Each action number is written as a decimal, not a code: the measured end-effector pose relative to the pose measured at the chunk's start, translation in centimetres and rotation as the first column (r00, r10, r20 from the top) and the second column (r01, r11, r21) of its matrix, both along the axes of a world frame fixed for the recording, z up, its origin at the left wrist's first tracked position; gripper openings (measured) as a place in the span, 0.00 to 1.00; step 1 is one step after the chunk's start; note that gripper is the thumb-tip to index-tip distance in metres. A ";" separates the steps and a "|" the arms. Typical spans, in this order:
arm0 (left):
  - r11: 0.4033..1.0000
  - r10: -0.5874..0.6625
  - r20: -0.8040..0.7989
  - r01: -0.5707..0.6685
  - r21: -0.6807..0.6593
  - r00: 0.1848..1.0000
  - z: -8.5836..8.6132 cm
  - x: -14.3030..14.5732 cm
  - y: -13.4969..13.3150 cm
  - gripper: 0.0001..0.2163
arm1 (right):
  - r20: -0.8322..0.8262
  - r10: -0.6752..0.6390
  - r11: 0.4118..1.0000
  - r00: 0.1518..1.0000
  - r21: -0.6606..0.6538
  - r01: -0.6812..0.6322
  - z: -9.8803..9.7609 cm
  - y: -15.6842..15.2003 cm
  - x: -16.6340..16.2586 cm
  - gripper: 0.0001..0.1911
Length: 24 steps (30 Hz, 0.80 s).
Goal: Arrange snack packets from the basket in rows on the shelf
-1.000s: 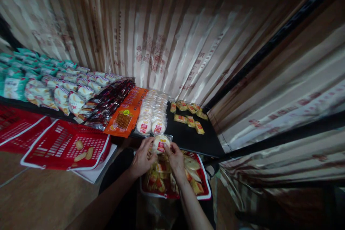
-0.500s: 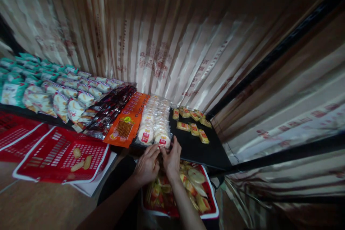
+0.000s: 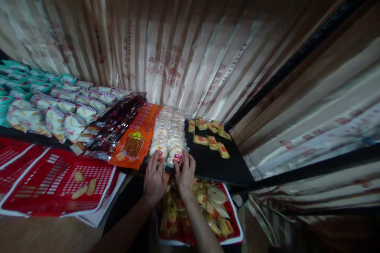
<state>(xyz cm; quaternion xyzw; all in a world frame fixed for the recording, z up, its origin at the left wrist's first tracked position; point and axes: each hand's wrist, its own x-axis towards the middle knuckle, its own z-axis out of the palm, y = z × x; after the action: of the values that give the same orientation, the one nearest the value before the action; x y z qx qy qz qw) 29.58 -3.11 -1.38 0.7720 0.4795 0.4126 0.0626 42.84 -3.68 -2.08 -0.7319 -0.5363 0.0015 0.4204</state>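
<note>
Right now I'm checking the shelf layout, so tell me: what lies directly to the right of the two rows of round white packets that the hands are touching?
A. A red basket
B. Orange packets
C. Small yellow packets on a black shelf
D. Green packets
C: the small yellow packets sit on the black shelf just right of the round white packets; both hands, left and right, rest at the rows' near end.

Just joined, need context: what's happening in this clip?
A person is laying out packaged snacks on a black shelf. Both hands, left hand and right hand, rest on the front packs of two rows of round white cakes. A red basket of mixed packets sits below; small yellow packets lie to the right.
</note>
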 end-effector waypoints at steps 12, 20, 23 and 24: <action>0.993 -0.111 -0.032 0.110 -0.031 0.993 -0.2 -0.5 0.4 0.21 | 0.007 -0.015 1.000 1.000 -0.022 0.015 0.4 -0.3 -0.7 0.26; 0.985 -0.173 0.009 0.173 -0.017 0.985 0.2 -1.2 0.0 0.17 | 0.037 -0.324 0.946 0.945 0.002 0.324 -1.8 -8.7 6.0 0.23; 0.975 -0.222 -0.003 0.222 -0.017 0.975 0.0 -1.3 -0.4 0.16 | -0.028 -0.419 0.899 0.908 -0.152 0.410 -2.9 -12.0 9.9 0.20; 0.972 -0.236 -0.010 0.236 -0.018 0.972 -0.1 -1.2 -0.5 0.15 | -0.038 -0.445 0.885 0.895 -0.172 0.433 -3.1 -12.9 10.9 0.19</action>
<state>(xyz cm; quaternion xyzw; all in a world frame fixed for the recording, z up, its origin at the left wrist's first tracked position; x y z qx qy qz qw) 28.33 -3.58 -1.47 0.8254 0.3881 0.3937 0.1146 53.74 -16.56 -5.22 -0.8649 -0.3383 -0.0228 0.3702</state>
